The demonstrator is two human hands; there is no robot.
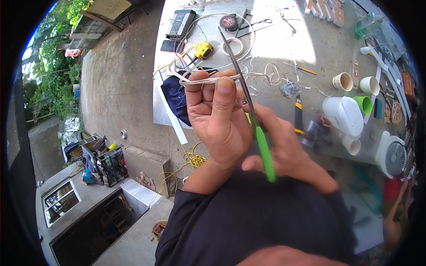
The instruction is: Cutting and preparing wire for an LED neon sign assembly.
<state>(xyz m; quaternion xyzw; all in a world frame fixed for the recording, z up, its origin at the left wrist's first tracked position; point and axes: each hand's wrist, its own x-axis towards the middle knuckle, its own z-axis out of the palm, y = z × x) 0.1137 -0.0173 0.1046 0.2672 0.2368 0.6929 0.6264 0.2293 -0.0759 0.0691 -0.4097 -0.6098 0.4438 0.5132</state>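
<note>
Above the near side of the table, my left hand pinches a bundle of thin whitish wire between thumb and fingers. My right hand grips a pair of scissors by its green handle, which is partly blurred. The long dark blades point up and away, crossing the wire just right of my left fingertips. From there the wire runs right into loose loops on the table. Whether the blades touch the wire, I cannot tell.
On the table lie a tape measure, a yellow tool, a black-and-yellow cutter knife and a dark cloth. To the right stand cups, a white container and a small fan. Yellow cord tangles at the left.
</note>
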